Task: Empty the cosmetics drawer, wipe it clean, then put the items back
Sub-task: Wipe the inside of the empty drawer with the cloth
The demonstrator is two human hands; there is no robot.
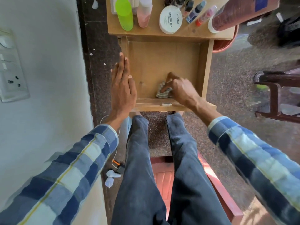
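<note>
Now right hand [179, 90] grip clamped on cloth [163, 91] at drawer [162, 62] front; left hand [123, 88] flat, fingers straight.

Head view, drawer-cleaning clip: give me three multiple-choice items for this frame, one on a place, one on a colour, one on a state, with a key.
1. Where is the cloth?
A. on the table top
B. inside the drawer, near its front wall
C. on the floor

2. What colour is the bottle at the left end of the table top?
A. bright green
B. black
C. orange

3. How is the left hand placed?
A. gripping the cloth
B. holding a bottle
C. flat, fingers straight, on the drawer's left wall

Key: 1 B, the right hand presses the cloth on the drawer floor by the front wall; 2 A, the leftmost bottle is lime green; 3 C, the fingers lie straight along the left wall and hold nothing.
</note>
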